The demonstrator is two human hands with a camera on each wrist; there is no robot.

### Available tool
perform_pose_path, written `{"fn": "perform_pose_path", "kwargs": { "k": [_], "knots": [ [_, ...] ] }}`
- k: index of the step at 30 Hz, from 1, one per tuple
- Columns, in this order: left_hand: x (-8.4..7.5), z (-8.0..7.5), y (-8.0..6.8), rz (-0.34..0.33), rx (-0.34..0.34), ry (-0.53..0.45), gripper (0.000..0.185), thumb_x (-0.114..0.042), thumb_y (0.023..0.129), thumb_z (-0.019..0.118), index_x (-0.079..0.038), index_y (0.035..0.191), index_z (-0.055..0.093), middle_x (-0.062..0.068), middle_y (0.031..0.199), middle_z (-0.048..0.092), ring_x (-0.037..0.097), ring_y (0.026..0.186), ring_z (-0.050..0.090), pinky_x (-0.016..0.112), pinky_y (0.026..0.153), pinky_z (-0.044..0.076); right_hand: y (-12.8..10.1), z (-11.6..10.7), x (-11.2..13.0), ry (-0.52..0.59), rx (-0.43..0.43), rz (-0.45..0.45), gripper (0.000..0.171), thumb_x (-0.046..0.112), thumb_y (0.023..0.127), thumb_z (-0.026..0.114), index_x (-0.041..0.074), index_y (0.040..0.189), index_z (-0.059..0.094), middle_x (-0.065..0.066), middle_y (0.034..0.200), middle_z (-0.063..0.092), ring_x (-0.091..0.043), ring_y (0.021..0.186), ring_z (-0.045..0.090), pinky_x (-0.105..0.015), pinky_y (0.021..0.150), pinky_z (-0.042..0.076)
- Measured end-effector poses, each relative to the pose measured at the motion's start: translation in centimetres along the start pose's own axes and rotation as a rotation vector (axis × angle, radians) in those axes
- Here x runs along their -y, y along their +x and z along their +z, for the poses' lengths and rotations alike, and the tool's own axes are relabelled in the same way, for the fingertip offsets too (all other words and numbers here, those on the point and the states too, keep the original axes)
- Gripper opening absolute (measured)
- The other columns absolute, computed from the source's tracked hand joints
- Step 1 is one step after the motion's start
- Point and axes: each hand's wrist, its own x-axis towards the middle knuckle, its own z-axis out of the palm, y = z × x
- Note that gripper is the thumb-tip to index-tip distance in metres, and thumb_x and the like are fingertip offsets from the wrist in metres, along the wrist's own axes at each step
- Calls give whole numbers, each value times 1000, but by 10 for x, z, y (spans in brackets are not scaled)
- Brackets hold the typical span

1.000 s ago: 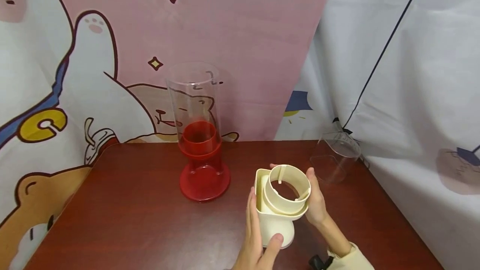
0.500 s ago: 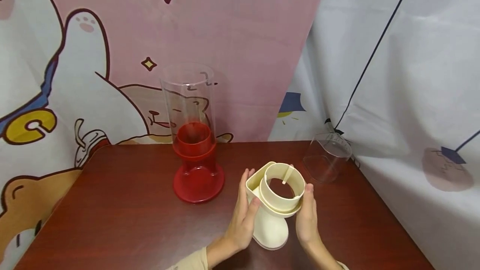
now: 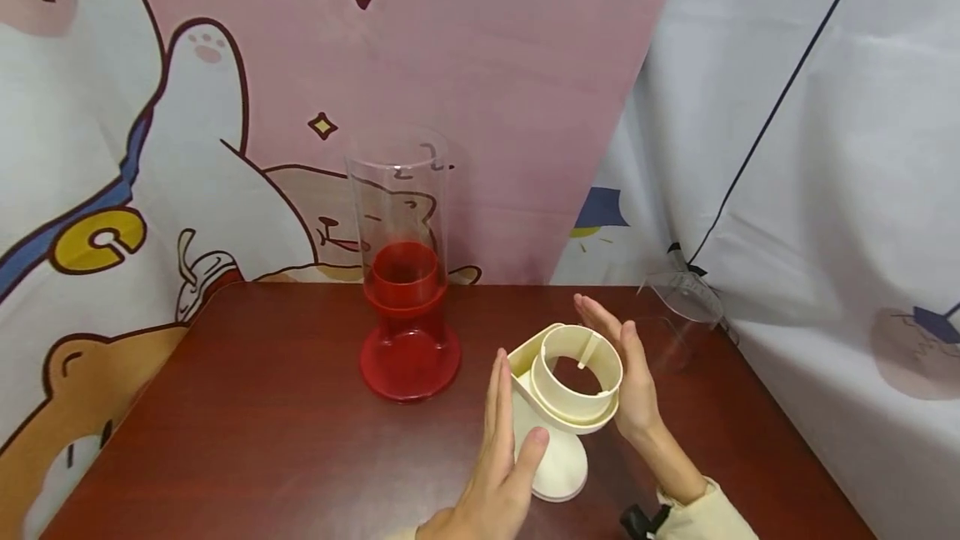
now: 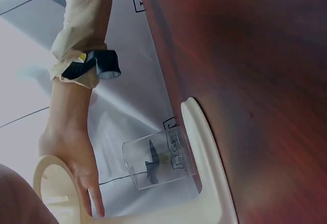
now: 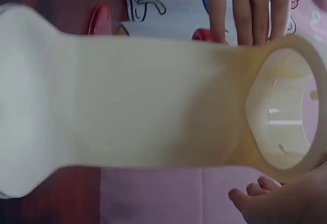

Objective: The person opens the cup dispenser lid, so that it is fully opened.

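A cream plastic stand [image 3: 551,415], with a round collar on top and a broad foot, stands upright on the table at front right. My left hand [image 3: 487,469] is at its left side, fingers straight and thumb apart. On the other side is my right hand [image 3: 633,390], its fingers extended beside the collar. In the right wrist view the cream stand [image 5: 148,101] fills the middle, with left-hand fingers [image 5: 250,14] along one side. The left wrist view shows the stand's foot [image 4: 207,157] on the tabletop.
A red stand [image 3: 408,361] bearing a tall clear tube [image 3: 397,198] is at the back, left of my hands. A short clear cylinder [image 3: 686,298] stands at the back right corner. Printed cloth [image 3: 510,107] hangs behind the reddish-brown table [image 3: 262,440].
The cream stand has turned so that its flat-edged side faces further left. My fingers, curved around it half a second ago, are now straightened, and the right hand reaches further back.
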Motion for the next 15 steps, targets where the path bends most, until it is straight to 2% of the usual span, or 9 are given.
{"fn": "perform_pose_path", "kwargs": {
  "k": [2,5,8,11,15],
  "knots": [
    [2,4,4,-33,10,-11,68,-12,93,41,-10,144,-2,6,152,-4,23,139,0,9,107,1,-4,1,0,8,41,22,58,26,98,-3,-7,138,24,-12,144,30,-17,133,28,-18,94,34],
    [9,9,16,-43,4,-31,64,-10,94,37,-13,145,-1,3,152,-3,22,139,1,11,107,1,-10,4,0,-46,8,10,58,24,98,-2,-7,136,27,-13,143,33,-14,128,36,-20,92,33],
    [21,11,28,3,3,-8,60,-5,94,34,-10,145,1,4,152,0,24,139,4,14,109,3,-17,10,-2,-122,-113,19,57,27,98,0,-1,137,31,-8,142,36,-14,130,34,-18,99,28],
    [33,10,36,59,24,53,56,-6,95,31,-5,144,4,7,151,3,26,139,8,17,110,4,-23,16,-6,-202,-229,40,55,29,99,2,7,138,33,-1,143,35,-14,133,28,-16,104,22],
    [46,9,41,136,46,131,52,-14,97,27,-1,143,7,10,150,7,27,138,13,22,112,9,-30,17,-11,-290,-298,29,50,24,99,5,12,138,34,2,143,35,-14,134,26,-15,106,20]
  ]
}}
